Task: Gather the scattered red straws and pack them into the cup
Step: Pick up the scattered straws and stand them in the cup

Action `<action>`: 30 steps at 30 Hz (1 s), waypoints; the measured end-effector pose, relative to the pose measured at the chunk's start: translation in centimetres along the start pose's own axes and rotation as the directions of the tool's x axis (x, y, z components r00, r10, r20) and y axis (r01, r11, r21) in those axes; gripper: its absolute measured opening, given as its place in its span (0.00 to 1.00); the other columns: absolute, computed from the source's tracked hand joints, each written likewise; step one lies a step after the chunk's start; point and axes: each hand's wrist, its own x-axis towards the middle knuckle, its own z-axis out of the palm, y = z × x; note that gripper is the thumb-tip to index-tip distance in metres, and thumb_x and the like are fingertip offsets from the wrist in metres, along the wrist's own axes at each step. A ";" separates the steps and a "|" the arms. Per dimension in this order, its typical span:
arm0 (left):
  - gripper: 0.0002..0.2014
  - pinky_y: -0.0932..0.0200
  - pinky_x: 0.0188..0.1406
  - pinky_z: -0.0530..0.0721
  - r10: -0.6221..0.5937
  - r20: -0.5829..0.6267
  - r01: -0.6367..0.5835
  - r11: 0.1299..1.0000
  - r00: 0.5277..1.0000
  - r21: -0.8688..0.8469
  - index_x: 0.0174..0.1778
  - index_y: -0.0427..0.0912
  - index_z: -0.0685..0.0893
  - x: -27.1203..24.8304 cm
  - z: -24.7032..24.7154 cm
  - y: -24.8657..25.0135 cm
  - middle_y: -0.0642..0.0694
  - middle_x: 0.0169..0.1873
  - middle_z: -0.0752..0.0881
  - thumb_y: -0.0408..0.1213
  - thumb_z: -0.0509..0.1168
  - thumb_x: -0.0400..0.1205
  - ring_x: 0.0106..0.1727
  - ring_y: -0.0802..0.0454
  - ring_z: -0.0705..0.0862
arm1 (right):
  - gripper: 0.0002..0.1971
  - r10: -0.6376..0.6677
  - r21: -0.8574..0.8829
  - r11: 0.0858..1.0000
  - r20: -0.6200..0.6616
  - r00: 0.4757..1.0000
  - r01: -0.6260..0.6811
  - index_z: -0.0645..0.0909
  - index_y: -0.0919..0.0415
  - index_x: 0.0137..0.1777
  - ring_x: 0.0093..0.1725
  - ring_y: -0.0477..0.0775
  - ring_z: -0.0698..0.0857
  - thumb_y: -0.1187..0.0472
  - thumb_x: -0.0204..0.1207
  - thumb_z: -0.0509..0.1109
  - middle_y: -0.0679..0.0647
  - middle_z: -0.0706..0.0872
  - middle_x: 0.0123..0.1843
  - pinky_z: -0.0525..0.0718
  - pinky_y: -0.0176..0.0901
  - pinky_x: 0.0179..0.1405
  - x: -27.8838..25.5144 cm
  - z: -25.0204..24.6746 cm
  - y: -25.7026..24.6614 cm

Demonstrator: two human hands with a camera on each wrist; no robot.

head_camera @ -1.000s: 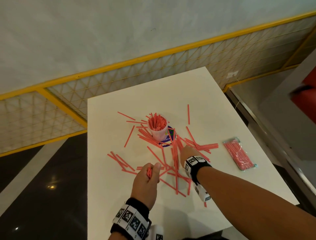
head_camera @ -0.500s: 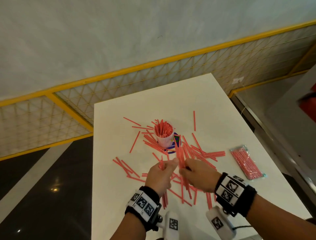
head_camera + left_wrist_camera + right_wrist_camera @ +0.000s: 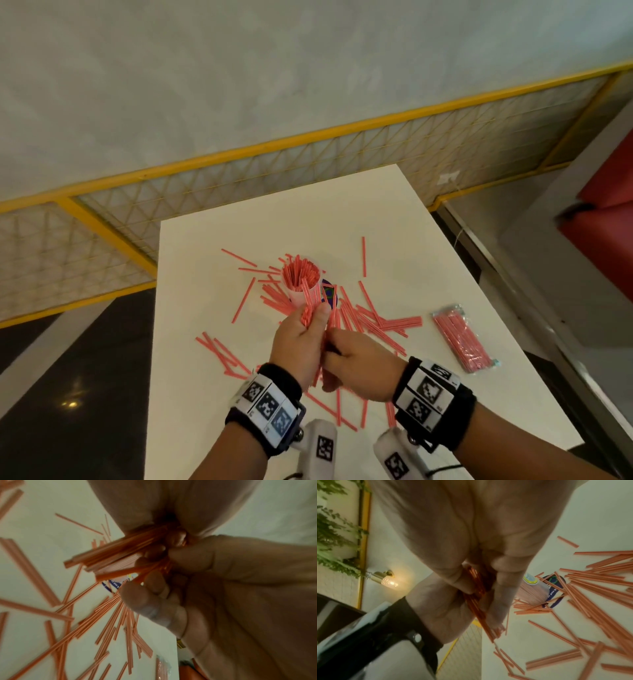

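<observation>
A pale cup (image 3: 297, 294) packed with upright red straws stands mid-table, also seen in the right wrist view (image 3: 532, 593). Loose red straws (image 3: 373, 320) lie scattered around it. Just in front of the cup, my left hand (image 3: 310, 320) grips a bundle of red straws (image 3: 310, 297) that points up toward the rim. My right hand (image 3: 334, 353) presses against the left, its fingers curled round the lower part of the same bundle (image 3: 478, 599). The left wrist view shows both hands closed on the bundle (image 3: 118, 555).
A clear packet of red straws (image 3: 462, 339) lies near the right edge of the white table (image 3: 274, 226). A dark blue disc (image 3: 329, 294) sits under the cup. A yellow-framed mesh rail (image 3: 239, 154) runs behind the table. Red seating (image 3: 603, 219) is at the right.
My right hand left the tabletop with straws and joined my left hand. Both hands rose and moved toward the cup, and the held bundle is thicker.
</observation>
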 end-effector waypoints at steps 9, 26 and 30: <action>0.18 0.62 0.54 0.85 0.149 -0.013 -0.149 0.989 0.989 0.009 0.53 0.57 0.85 -0.5 -0.1 2.0 0.49 0.49 0.92 0.65 0.58 0.86 0.51 0.60 0.89 | 0.05 -0.069 -0.001 0.998 0.158 0.985 0.070 0.79 0.61 0.56 0.32 0.38 0.78 0.64 0.83 0.67 0.50 0.83 0.39 0.80 0.33 0.37 0.6 -1.6 -0.9; 0.16 0.64 0.46 0.79 0.249 -0.156 -0.235 0.966 0.956 0.105 0.39 0.51 0.83 3.5 -2.3 5.4 0.47 0.42 0.86 0.55 0.63 0.88 0.45 0.55 0.86 | 0.05 -0.177 -0.135 0.979 -0.202 0.963 0.152 0.82 0.57 0.44 0.37 0.57 0.89 0.64 0.78 0.66 0.57 0.89 0.38 0.89 0.52 0.38 6.7 -2.7 -4.0; 0.18 0.67 0.44 0.83 0.233 -0.043 -0.213 0.938 0.971 0.273 0.40 0.53 0.86 8.3 -4.1 6.4 0.44 0.49 0.87 0.61 0.62 0.86 0.48 0.52 0.88 | 0.07 -0.237 -0.440 0.891 -0.251 0.938 0.108 0.78 0.59 0.47 0.39 0.56 0.84 0.59 0.84 0.61 0.55 0.83 0.41 0.87 0.56 0.44 11.9 -4.4 -4.6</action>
